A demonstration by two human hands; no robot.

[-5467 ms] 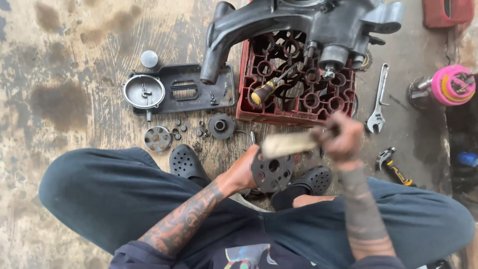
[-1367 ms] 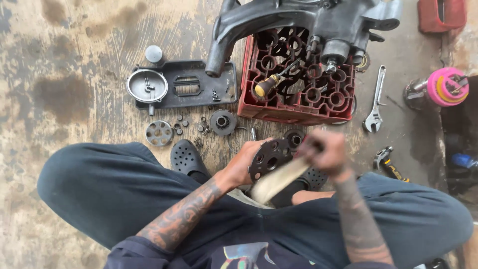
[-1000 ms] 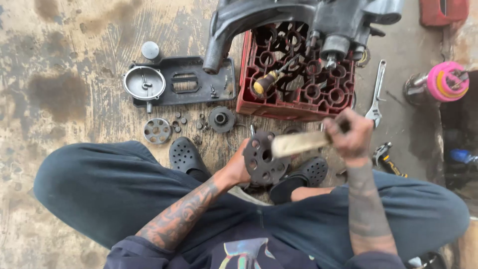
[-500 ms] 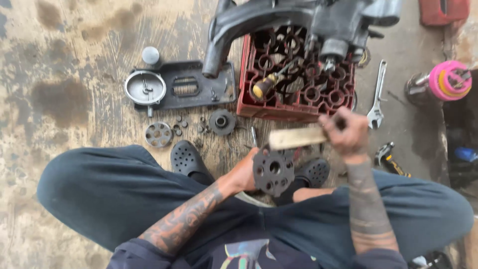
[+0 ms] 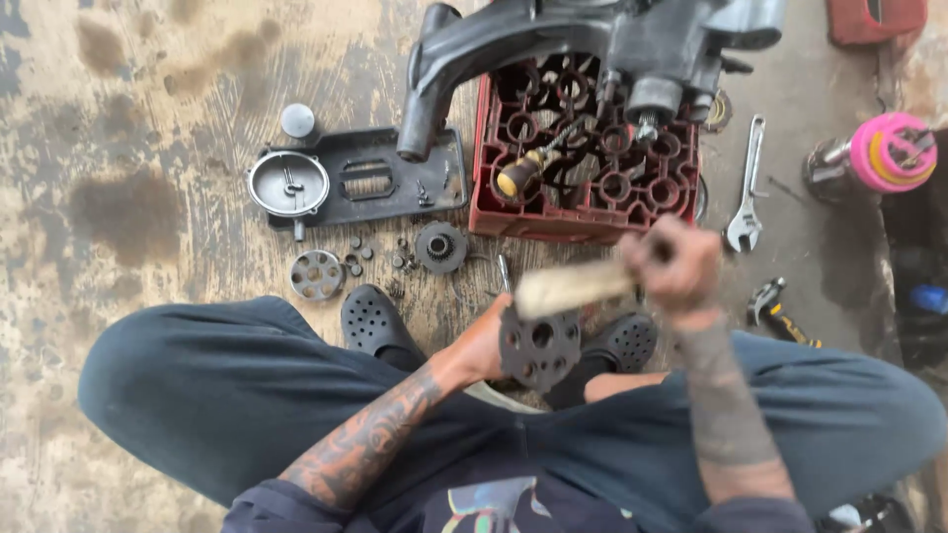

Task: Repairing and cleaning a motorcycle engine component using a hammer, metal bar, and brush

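The person sits cross-legged on the floor, and closest in, the left hand (image 5: 484, 345) grips a dark round plate with holes (image 5: 539, 345) by its edge, its fingers closed on the rim, holding it upright over the lap between the knees. The right hand (image 5: 671, 266) is raised just above and to the right of it, fist wrapped around the handle of a pale, blurred brush (image 5: 573, 287) whose head lies just over the plate's top edge. My reading is that this is the scrubbing step, with the brush at the top of a stroke; the next pass calls for bringing the bristles down across the plate's face while the left hand keeps it steady, perhaps turning it to reach the holes.

Beyond the black clogs (image 5: 370, 321), small parts lie on the stained floor (image 5: 118, 118): a perforated disc (image 5: 316, 274), a small gear (image 5: 440, 246) and loose washers. Farther on sit a dark cover plate (image 5: 370, 178), a red crate (image 5: 583, 212) with a screwdriver (image 5: 523, 173) in it, a large grey casting (image 5: 592, 39) across the crate, and an adjustable spanner (image 5: 747, 188) to its right.
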